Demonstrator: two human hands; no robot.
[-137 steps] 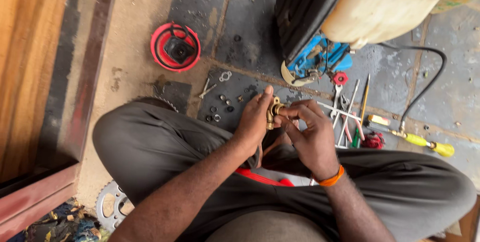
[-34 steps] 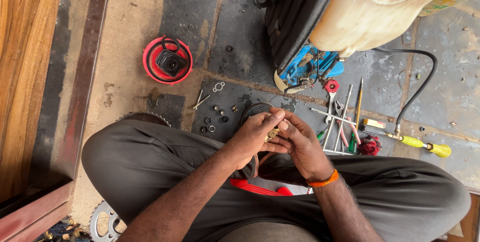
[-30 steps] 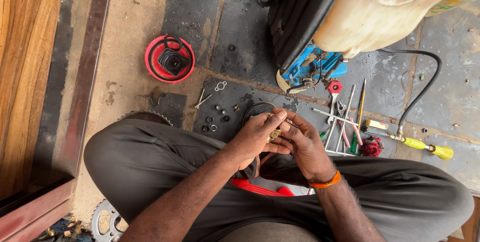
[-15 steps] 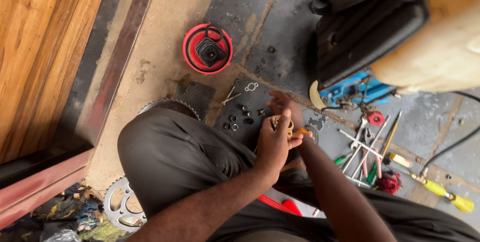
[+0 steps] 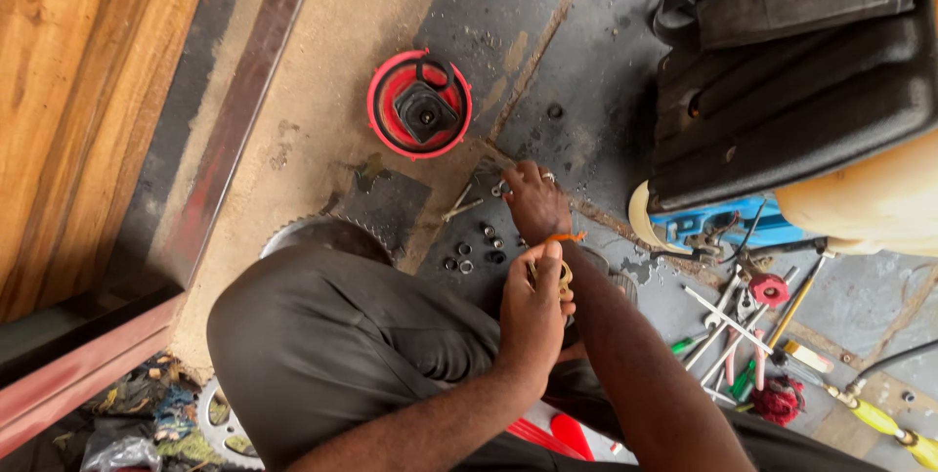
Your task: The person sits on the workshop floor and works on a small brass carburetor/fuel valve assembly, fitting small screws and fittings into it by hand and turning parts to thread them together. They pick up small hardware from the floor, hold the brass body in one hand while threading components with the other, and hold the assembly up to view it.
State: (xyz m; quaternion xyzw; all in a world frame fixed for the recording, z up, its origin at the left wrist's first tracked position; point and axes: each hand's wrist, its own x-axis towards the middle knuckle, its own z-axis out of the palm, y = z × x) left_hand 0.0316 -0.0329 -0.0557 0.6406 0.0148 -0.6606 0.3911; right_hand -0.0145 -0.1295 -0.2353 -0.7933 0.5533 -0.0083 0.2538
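I sit on the floor with my dark-trousered knees spread. My left hand (image 5: 532,308) is closed around a small brass-coloured metal part (image 5: 565,281), held above my lap. My right hand (image 5: 534,200), with an orange band at the wrist, is stretched forward onto a dark mat (image 5: 391,206). Its fingertips rest among several small nuts and washers (image 5: 467,255) and a bent metal pin (image 5: 459,206). Whether those fingers pinch one of the pieces is hidden.
A red round housing with a black centre (image 5: 420,106) lies ahead. To the right are a black padded seat (image 5: 801,71), a blue part (image 5: 728,228), a pile of hand tools (image 5: 738,330) and a yellow-handled screwdriver (image 5: 884,421). A toothed sprocket (image 5: 223,423) lies by my left leg, and wooden boards (image 5: 78,91) run along the left.
My hands were together on the brass part. Now my right hand has left it and reached forward to the small parts on the mat, and my view has swung left and closer.
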